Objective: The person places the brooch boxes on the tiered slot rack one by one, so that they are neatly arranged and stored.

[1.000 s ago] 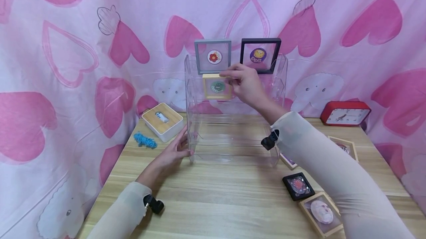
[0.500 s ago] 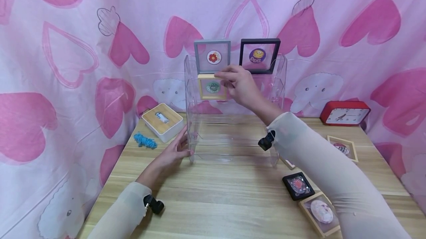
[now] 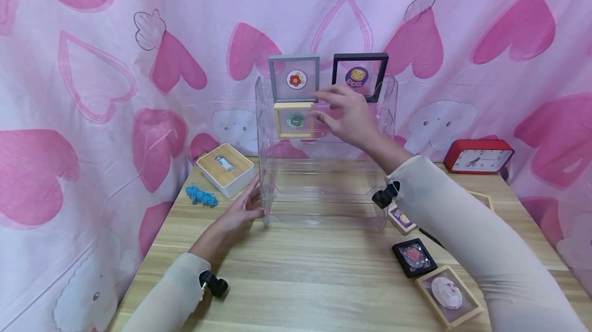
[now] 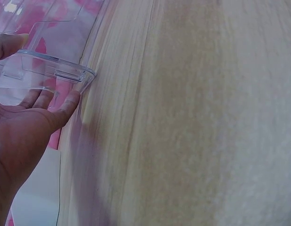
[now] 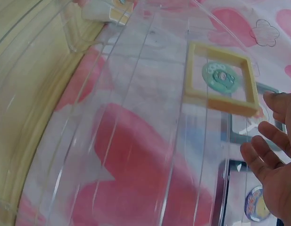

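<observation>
R hand [image 3: 349, 116] is at the upper part of the clear rack [image 3: 319, 199], just R of the yellow frame [image 3: 295, 120]; its fingers are parted & released, w/ a gap to the frame showing in the R wrist view. Yellow frame stands upright on the 2nd tier from top, L side, approx. below the grey frame [image 3: 295, 79]; green badge in its middle. L hand [image 3: 241, 211] is down at the rack's lower L side, fingers grasping the clear rack by its side edge.

Top tier: grey frame on L w/ red flower badge, blk frame [image 3: 357, 76] on R w/ purple & yellow badge, both upright, a gap betw. them. Rack stands on the wood-grain worktop [image 3: 296, 275].

L of rack: white box [image 3: 225, 170] w/ wood-look lid, blue bundle [image 3: 201, 195] near it. R of rack, lying flat: purple-badge frame [image 3: 401, 219] near rack's front R corner, small blk frame [image 3: 414, 257], wooden frame [image 3: 447, 294] just beside that, far-R frame [image 3: 485, 201] partly hidden by R sleeve [image 3: 444, 224]. Red clock [image 3: 479, 157] at back R. Pink-heart curtain [image 3: 102, 90] behind.
</observation>
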Tool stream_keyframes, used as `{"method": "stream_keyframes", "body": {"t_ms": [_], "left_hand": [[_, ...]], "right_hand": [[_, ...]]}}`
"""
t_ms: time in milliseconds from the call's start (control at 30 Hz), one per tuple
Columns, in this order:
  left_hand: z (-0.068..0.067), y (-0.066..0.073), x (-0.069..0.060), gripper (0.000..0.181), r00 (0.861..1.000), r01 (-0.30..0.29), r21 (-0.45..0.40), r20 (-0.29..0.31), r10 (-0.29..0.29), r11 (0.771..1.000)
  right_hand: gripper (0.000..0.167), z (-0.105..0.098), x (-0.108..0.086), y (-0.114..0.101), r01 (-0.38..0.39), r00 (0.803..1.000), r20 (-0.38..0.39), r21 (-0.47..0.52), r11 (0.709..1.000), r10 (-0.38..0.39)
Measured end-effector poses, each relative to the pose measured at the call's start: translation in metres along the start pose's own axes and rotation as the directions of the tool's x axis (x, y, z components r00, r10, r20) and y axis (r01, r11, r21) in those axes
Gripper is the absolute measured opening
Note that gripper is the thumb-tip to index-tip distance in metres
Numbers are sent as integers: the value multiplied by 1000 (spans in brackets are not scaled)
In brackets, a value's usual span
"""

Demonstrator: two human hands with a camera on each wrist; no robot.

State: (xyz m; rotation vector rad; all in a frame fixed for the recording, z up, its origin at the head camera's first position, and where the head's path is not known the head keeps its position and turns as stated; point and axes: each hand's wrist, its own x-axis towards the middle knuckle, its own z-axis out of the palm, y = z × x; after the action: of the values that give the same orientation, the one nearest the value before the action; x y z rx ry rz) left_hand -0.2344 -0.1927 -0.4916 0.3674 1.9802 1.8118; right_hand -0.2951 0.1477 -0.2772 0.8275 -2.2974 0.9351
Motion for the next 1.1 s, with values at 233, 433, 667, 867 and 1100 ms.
{"method": "stream_keyframes", "body": {"t_ms": [233,433,667,867,1100], "left_hand": [[-1,0,1,109,1000,-9,-7,14,9,1000],[-2,-1,2,109,1000,6,-8,2,-6,1000],[-2,-1,1,109,1000,4,-21,5,-4,1000],[-2,-1,0,108,1000,10,-32,-3,-11,999],[-3,-2,0,108,1000,10,-20,1,-10,1000]], "right_hand": [[45,-21,-12,13,8,1000,-21,-35,999,-9],[44,-42,-23,22,-5,1000,-11,-81,997,4],[46,-65,-37,30,-31,999,-22,-151,988,28],[48,-84,-49,34,-35,998,-55,-132,991,28],[45,-102,-63,43,-34,994,-104,-165,986,17]]}}
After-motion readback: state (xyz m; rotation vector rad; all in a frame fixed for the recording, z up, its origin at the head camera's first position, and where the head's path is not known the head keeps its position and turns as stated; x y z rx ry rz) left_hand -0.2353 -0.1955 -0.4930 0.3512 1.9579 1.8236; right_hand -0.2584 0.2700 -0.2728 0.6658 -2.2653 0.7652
